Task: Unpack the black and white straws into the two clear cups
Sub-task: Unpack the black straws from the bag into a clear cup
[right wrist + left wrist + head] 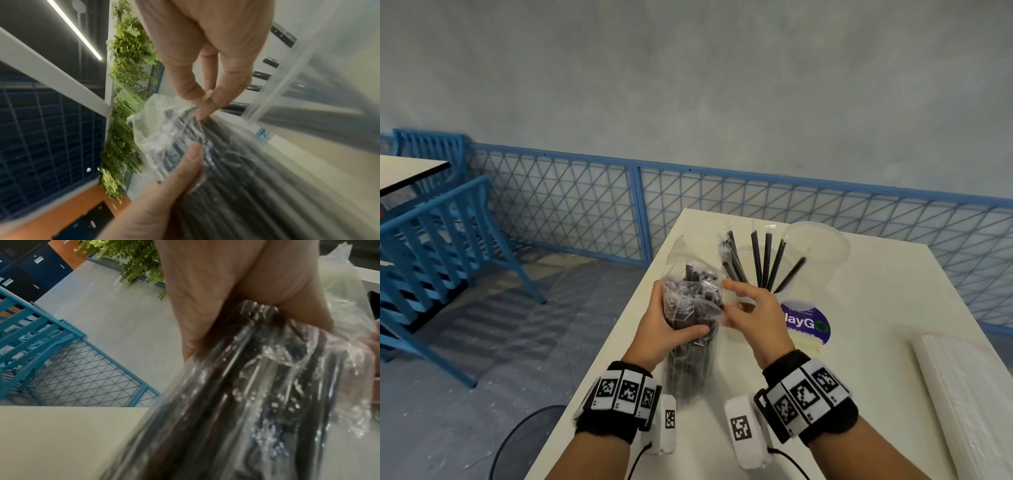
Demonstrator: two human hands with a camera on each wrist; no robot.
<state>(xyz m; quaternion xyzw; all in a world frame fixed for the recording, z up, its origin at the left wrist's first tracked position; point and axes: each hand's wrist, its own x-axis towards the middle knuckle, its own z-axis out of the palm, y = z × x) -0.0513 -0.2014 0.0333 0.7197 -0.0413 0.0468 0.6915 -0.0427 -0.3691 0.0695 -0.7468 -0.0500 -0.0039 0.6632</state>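
A clear plastic bag of black straws (pixel 690 329) stands upright at the left edge of the white table (pixel 887 301). My left hand (pixel 671 325) grips the bag (pixel 257 394) round its middle, palm (pixel 226 288) against the film. My right hand (pixel 739 301) is at the bag's crumpled open top; in the right wrist view its thumb and fingers (pixel 197 102) pinch the loose plastic (pixel 164 129). Just behind stands a clear cup (pixel 748 253) holding several black straws (pixel 767 263). A second clear cup (pixel 816 253) beside it holds nothing. A pack of white straws (pixel 962 394) lies at the right.
A round purple label (pixel 804 322) shows just right of my right hand. Blue chairs (pixel 431 246) and another table (pixel 407 171) stand on the floor to the left. A blue mesh fence (pixel 722 205) runs behind the table.
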